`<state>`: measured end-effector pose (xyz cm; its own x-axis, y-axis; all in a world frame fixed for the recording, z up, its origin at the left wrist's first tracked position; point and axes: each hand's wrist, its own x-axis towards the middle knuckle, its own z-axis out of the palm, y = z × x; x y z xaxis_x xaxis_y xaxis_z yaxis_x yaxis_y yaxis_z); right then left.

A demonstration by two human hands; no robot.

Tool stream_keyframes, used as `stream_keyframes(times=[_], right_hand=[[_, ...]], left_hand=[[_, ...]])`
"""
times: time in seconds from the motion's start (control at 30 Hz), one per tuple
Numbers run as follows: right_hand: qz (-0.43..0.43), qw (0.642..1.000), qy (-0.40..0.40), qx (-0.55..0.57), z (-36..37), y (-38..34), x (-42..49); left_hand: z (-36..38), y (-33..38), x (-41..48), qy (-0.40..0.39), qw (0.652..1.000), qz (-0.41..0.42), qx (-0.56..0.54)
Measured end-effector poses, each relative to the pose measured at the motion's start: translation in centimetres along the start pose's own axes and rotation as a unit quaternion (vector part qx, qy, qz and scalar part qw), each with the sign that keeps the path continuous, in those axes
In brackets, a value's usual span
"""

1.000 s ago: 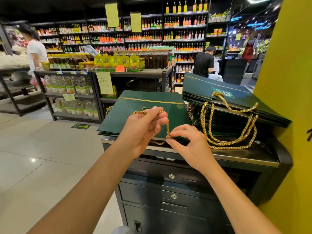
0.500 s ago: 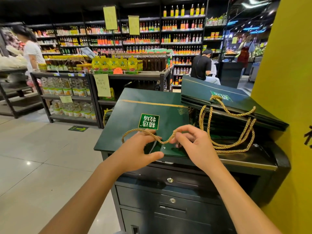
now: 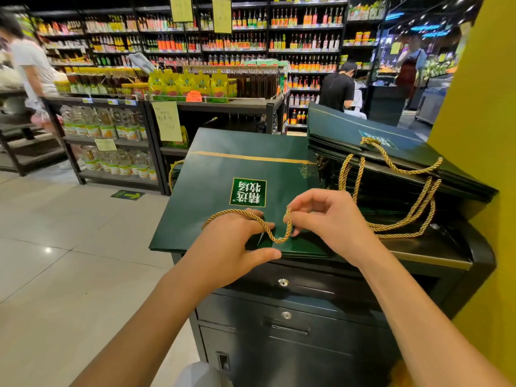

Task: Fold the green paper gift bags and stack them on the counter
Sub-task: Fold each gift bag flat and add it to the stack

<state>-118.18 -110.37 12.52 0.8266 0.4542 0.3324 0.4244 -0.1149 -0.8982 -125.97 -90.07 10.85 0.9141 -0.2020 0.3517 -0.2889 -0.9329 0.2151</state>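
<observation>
A flat dark green paper gift bag [image 3: 223, 169] with a gold stripe and a green label lies on top of the black counter [image 3: 435, 255]. My left hand [image 3: 231, 247] grips the bag's near edge, thumb underneath, with the gold rope handle [image 3: 276, 236] draped over its fingers. My right hand [image 3: 332, 219] pinches the other end of that rope handle just above the bag. To the right a stack of folded green bags [image 3: 363, 135] leans up at an angle, its gold rope handles [image 3: 402, 213] hanging down onto the counter.
The counter is a black cabinet with locked drawers [image 3: 283, 314]. A yellow wall [image 3: 480, 135] stands close on the right. Store shelves [image 3: 111, 129] with bottles stand behind, across a tiled floor [image 3: 69, 261]. People stand at the far left and back right.
The bag has come down flat onto the counter with its label now showing. My left hand has dropped from holding the rope up to gripping the bag's near edge.
</observation>
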Motion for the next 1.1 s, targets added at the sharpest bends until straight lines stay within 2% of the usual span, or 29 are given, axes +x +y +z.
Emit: stream_keyframes(times=[0.13,0.33,0.73,0.87,1.0,1.1], right_hand=[[0.005,1.000,-0.014,-0.022,0.6,-0.1,0.1],[-0.009,1.000,0.020,0.001,0.9,0.4,-0.2],[-0.025,0.998,0.018,-0.058,1.0,1.1,0.1],[-0.024,0.998,-0.008,-0.054,0.8,1.1,0.0],[-0.045,0.994,-0.028,-0.096,-0.1,1.2,-0.4],[-0.038,0.994,-0.077,-0.069,-0.6,1.0,-0.6]], left_hand=[[-0.3,0.2,0.0,-0.003,1.000,-0.009,0.004],[-1.5,0.0,0.9,-0.025,0.999,-0.026,0.010],[-2.9,0.0,1.9,-0.076,0.997,-0.022,0.014],[-3.5,0.5,2.2,-0.092,0.995,-0.025,0.019],[-4.2,1.1,2.7,-0.118,0.992,-0.034,0.027],[-4.6,1.3,2.9,-0.115,0.991,-0.058,0.019]])
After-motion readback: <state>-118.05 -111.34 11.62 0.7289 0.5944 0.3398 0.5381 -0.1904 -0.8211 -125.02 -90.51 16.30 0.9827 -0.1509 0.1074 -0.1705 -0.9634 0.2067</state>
